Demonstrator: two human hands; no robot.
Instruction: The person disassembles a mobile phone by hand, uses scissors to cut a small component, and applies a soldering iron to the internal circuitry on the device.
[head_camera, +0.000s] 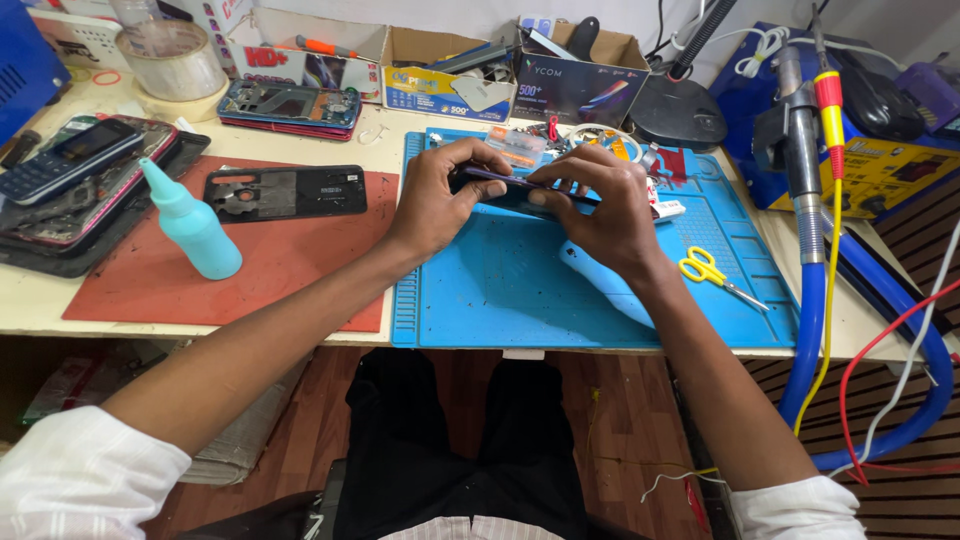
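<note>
A thin dark purple-edged phone (520, 187) is held edge-up over the blue silicone work mat (500, 290), left hand (435, 200) pinching one end, right hand (600, 205) curled around the other, forearms converging from below.

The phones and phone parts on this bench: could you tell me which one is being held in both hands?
The dark phone over the blue mat, gripped by left hand and right hand; the others lie untouched further left.

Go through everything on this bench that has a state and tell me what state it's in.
Phone: gripped edge-on by left hand and right hand above the blue mat.
Squeeze bottle: upright, capped.
Black phone frame: flat, stripped.
Scissors: closed.
Tape roll: lying flat.
</note>
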